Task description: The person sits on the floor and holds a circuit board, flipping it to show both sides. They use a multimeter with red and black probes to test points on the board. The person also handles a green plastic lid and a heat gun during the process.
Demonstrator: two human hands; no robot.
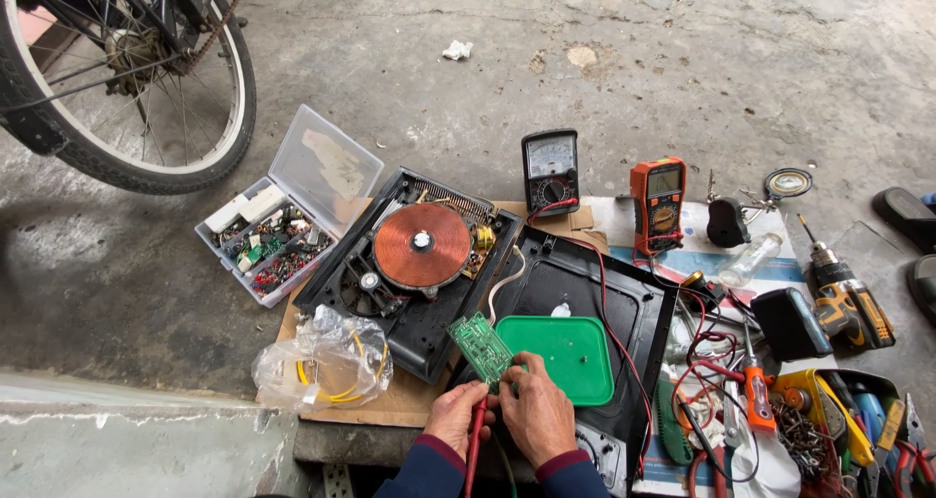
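A person works low over a concrete floor (682, 59), seen from above. The left hand (454, 417) is curled shut around a thin red probe (475, 449), whose tip points up at a small green circuit board (480, 348). The right hand (534, 412) is closed, its fingertips pinching the board's near edge. The board is a narrow rectangle, tilted, dotted with tiny pale solder points and parts; it sits just above both hands, between an opened black appliance base (409, 284) and a green plastic tray (565, 358). The base holds a round flat copper coil (422, 245) with a white centre. Left of it, a clear compartment box (278, 227) of small parts stands open, and a crumpled clear bag (322, 366) with yellow wire lies nearer. Beyond the base sit a black analogue meter (551, 172) and an orange digital meter (657, 204). A yellow cordless drill (846, 303) lies to the far right.
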